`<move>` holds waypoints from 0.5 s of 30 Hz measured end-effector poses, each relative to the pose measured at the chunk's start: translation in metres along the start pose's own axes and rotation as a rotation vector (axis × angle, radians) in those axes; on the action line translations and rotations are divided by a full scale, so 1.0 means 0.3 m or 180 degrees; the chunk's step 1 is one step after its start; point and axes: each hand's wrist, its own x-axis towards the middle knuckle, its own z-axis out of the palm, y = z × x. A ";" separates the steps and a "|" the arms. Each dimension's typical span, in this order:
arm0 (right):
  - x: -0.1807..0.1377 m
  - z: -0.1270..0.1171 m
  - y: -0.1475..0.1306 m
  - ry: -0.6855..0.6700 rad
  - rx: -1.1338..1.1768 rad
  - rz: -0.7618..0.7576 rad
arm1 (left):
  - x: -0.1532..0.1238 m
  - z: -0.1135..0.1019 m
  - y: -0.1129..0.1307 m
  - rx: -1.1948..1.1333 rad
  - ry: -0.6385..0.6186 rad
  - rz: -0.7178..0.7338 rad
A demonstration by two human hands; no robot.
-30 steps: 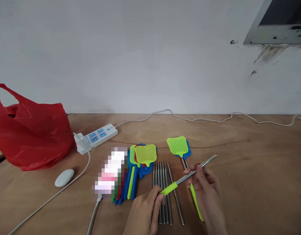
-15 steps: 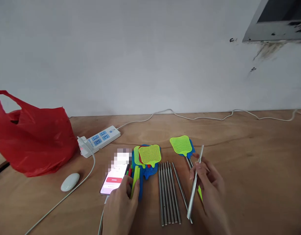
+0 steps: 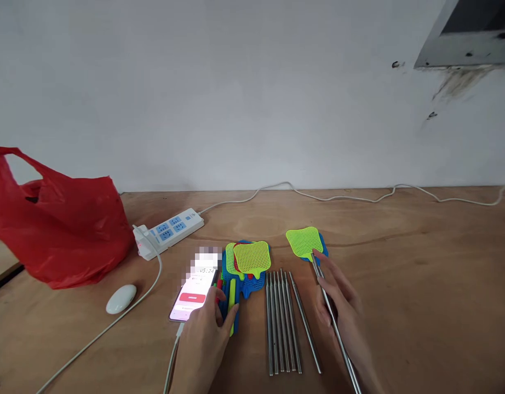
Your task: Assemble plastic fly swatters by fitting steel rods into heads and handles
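Note:
My right hand (image 3: 340, 303) is closed around a slim metal rod (image 3: 334, 324), which slants from the neck of a yellow-green fly swatter head (image 3: 305, 242) down to the bottom edge. I cannot tell whether rod and head are joined. A blue head (image 3: 324, 249) lies under the yellow-green one. With thumb and fingers apart, my left hand (image 3: 207, 334) rests at a yellow-green handle (image 3: 232, 301) on blue handles (image 3: 236, 314), beside a red one (image 3: 218, 293). Between my hands, several metal rods (image 3: 282, 328) lie side by side, a single rod (image 3: 305, 323) next to them.
Loose swatter heads (image 3: 252, 257) are stacked beyond the handles. Left of them lie a lit phone (image 3: 190, 298) on a cable, a white mouse-like object (image 3: 121, 299) and a power strip (image 3: 174, 230). A red plastic bag (image 3: 67, 230) stands far left. A white cord (image 3: 338, 197) runs along the wall.
My right hand has swung the rod's upper end left to the swatter head, its lower end right. My left hand has lowered and loosened from the yellow-green handles; one now shows on the blue ones.

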 end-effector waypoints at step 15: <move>-0.002 0.007 0.023 0.0127 -0.0110 -0.0250 | -0.039 0.013 0.002 -0.0808 0.1237 0.0926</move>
